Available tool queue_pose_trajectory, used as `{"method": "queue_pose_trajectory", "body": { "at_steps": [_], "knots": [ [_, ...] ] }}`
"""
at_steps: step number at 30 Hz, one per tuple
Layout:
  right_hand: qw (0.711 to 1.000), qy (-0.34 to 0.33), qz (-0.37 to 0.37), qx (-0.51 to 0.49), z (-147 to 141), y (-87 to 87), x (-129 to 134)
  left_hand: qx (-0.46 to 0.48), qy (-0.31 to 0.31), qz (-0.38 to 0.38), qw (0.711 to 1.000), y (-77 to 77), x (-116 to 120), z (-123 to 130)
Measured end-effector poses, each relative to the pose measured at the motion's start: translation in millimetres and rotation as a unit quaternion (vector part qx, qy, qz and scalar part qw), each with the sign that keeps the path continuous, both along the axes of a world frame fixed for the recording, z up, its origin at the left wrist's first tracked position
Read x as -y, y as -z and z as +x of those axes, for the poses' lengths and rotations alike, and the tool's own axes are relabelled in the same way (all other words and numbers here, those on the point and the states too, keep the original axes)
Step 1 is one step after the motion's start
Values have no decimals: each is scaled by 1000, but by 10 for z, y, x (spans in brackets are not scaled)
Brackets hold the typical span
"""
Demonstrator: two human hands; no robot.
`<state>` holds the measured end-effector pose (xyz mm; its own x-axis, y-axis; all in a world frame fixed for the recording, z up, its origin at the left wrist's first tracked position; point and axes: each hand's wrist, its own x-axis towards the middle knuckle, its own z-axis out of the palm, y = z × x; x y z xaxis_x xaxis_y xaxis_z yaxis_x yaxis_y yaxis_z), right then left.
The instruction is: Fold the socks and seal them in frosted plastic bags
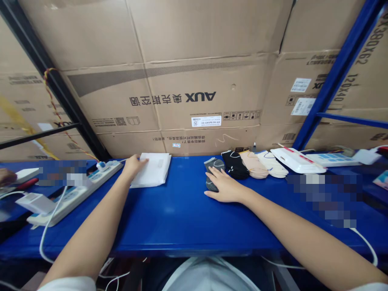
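Note:
On the blue table, my left hand (pixel 133 166) rests at the left edge of a stack of white sheets or packets (pixel 154 169), its thumb lying on top and its other fingers partly hidden. My right hand (pixel 222 186) lies with spread fingers over a pair of grey socks (pixel 214 163), partly covering them. Just right of these, in a row, are black socks (pixel 236 167), pink socks (pixel 254 165) and white socks (pixel 273 165).
White power strips (pixel 75 194) with plugs and cables lie at the left. A white tray (pixel 297 161) with a red-and-white stick is at the right. Cardboard (pixel 182 72) stands behind the blue table (pixel 172 230). Another person's hand (pixel 6 176) shows at the far left.

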<state>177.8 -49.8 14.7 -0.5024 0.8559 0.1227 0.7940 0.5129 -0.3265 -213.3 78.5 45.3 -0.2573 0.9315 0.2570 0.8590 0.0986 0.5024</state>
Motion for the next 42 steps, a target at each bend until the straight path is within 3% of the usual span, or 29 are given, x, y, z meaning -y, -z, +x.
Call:
{"method": "queue_pose_trajectory", "body": {
  "at_steps": [3,5,8,10,14,16,26,32,38,42],
  "knots": [
    [1000,-3,11,21,-5,9,-13,-94,-50,1,994,54,47,99],
    [1000,-13,24,14,16,30,-59,-154,-41,42,986,68,82,183],
    [998,-31,45,9,62,69,-141,-222,51,78,971,100,100,297],
    [997,-27,64,17,86,88,-185,-241,126,41,961,157,90,356],
    [993,9,105,49,110,100,-237,-227,144,-112,957,320,48,399],
    [992,23,107,54,118,106,-255,-215,136,-140,957,375,30,388],
    [989,63,133,33,71,165,-310,-191,113,-127,967,341,47,386],
    [980,116,162,16,25,93,-297,-221,110,-102,964,327,70,382],
    [966,160,200,-39,224,-16,-352,-242,124,-47,961,238,159,524],
    [981,175,76,21,368,-20,-381,-240,151,-28,959,284,128,569]
  ]
}}
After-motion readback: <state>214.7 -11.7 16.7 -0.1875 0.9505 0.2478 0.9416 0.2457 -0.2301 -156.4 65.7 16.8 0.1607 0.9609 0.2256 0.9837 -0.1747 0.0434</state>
